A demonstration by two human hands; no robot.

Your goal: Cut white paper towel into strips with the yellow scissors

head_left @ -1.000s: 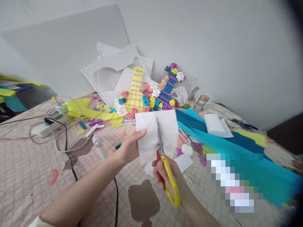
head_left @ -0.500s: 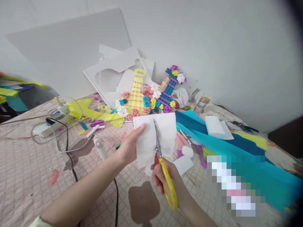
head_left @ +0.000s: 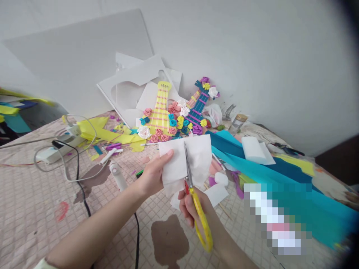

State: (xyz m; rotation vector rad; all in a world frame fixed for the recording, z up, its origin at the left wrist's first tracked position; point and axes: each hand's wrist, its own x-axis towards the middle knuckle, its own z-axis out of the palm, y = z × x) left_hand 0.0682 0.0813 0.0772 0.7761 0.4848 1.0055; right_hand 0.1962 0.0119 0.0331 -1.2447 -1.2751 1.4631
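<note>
My left hand (head_left: pixel 153 172) pinches the left side of a white sheet of crepe paper (head_left: pixel 199 157), thumb on top and fingers behind. Yellow-handled scissors (head_left: pixel 202 218) are in my right hand (head_left: pixel 193 209), with fingers through the loops. Their blades stand inside the sheet and point away from me, along a cut that runs up the middle nearly to the far edge. White paper pieces (head_left: pixel 217 195) lie under and beside my right hand. Left of my hands, a white glue gun (head_left: pixel 117 175) rests on the table.
Behind my hands stand a yellow paper guitar (head_left: pixel 161 106) and a blue one (head_left: pixel 199 108), both trimmed with paper flowers. Teal paper (head_left: pixel 269 173) spreads over the right side. A power strip (head_left: pixel 57 149) with cables lies left. A glass jar (head_left: pixel 238 123) stands at the back.
The scissors have moved further up through the white paper, and the cut has lengthened. The sheet's right half has swung slightly outward. My left hand keeps its hold.
</note>
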